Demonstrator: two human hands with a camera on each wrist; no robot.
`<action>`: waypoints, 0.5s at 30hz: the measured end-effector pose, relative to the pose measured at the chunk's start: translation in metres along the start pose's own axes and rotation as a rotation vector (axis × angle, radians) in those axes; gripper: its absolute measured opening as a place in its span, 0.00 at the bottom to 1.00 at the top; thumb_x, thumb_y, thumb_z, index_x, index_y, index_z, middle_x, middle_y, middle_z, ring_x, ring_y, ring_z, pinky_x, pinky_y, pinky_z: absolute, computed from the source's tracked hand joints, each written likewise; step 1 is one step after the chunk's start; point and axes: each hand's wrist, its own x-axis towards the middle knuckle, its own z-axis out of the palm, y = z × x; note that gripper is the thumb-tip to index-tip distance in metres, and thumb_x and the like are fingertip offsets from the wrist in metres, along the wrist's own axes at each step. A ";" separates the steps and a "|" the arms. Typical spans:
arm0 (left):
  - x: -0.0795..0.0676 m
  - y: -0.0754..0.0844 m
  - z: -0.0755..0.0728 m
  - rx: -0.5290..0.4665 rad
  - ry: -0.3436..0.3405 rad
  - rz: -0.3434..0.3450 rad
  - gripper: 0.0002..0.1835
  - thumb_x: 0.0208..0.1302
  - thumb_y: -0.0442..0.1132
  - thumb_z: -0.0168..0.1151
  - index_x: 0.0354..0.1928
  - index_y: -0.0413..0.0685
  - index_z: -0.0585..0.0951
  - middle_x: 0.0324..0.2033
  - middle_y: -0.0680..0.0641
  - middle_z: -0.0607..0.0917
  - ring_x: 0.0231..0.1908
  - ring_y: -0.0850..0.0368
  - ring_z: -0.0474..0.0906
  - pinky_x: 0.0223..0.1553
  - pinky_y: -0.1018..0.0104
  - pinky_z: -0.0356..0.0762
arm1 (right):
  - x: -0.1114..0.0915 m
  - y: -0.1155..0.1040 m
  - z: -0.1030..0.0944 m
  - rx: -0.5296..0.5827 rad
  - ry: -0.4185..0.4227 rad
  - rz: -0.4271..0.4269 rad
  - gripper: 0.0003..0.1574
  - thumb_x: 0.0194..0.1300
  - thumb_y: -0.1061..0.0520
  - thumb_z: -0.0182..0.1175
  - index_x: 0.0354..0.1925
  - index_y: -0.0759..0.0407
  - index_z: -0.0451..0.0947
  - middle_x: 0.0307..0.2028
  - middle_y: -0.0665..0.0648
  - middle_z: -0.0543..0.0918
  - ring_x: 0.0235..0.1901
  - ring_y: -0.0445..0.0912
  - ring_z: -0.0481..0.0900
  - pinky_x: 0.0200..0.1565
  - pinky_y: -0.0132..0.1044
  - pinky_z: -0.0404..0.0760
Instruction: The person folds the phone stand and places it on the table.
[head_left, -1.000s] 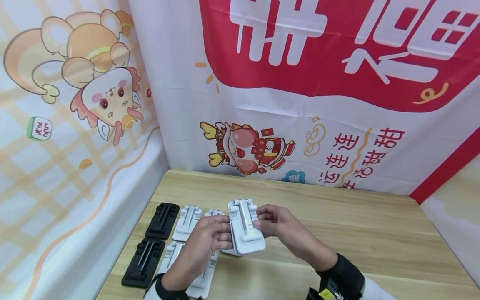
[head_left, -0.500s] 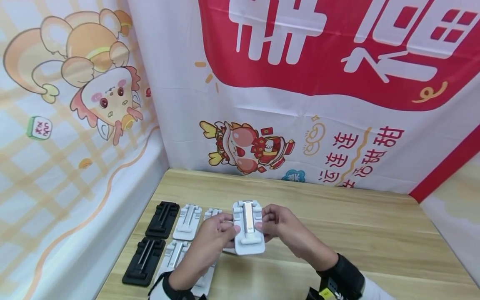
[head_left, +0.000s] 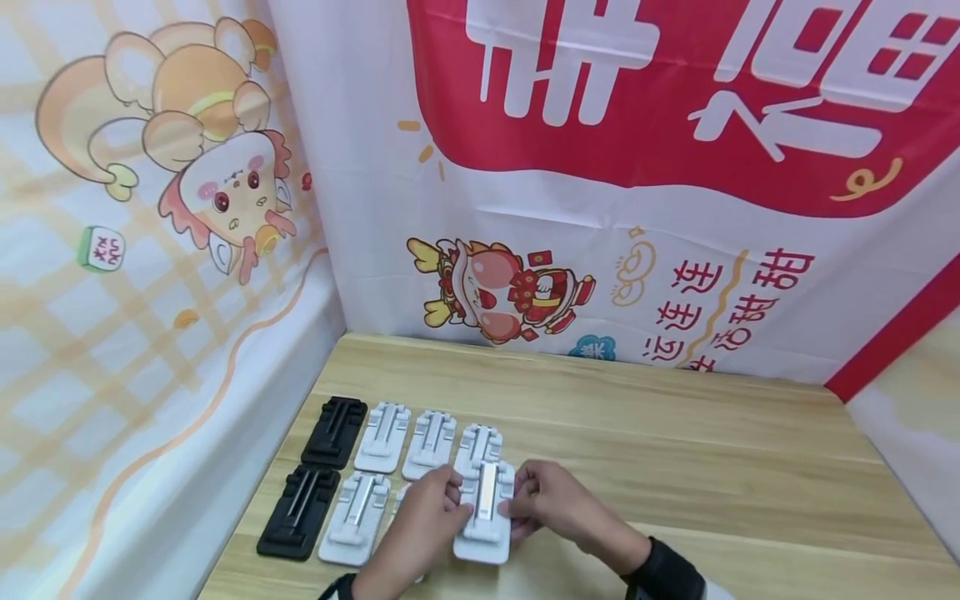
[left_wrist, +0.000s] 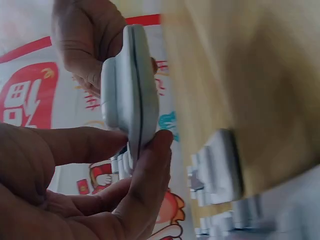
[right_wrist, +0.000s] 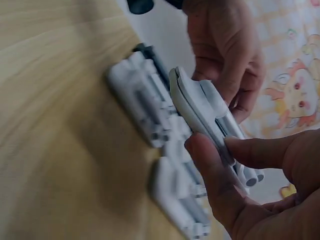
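Observation:
A white folded phone stand, with a silvery strip down its middle, is held above the table between both hands. My left hand pinches its left edge between thumb and fingers. On the opposite edge, my right hand pinches it the same way. The left wrist view shows the stand edge-on, its two layers folded flat together. In the right wrist view, thumb and fingertip grip the stand near its hinged end. Just beyond it lies another white stand, partly covered by the held one in the head view.
Two black phone stands lie at the left of the wooden table. Beside them are more white stands in two rows, one mostly hidden behind my left hand. Printed cloth hangs along the back and left.
Both hands have lowered the white phone stand toward the table's front. My left hand has shifted from its side to a thumb-and-finger pinch. White stands in the back row have come into fuller view.

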 end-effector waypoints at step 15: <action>0.007 -0.033 0.023 0.379 -0.265 -0.116 0.23 0.70 0.45 0.62 0.50 0.26 0.80 0.45 0.35 0.81 0.49 0.42 0.80 0.49 0.41 0.80 | 0.022 0.049 0.039 -0.179 0.143 -0.001 0.16 0.59 0.62 0.73 0.37 0.63 0.75 0.22 0.56 0.86 0.19 0.45 0.85 0.21 0.32 0.80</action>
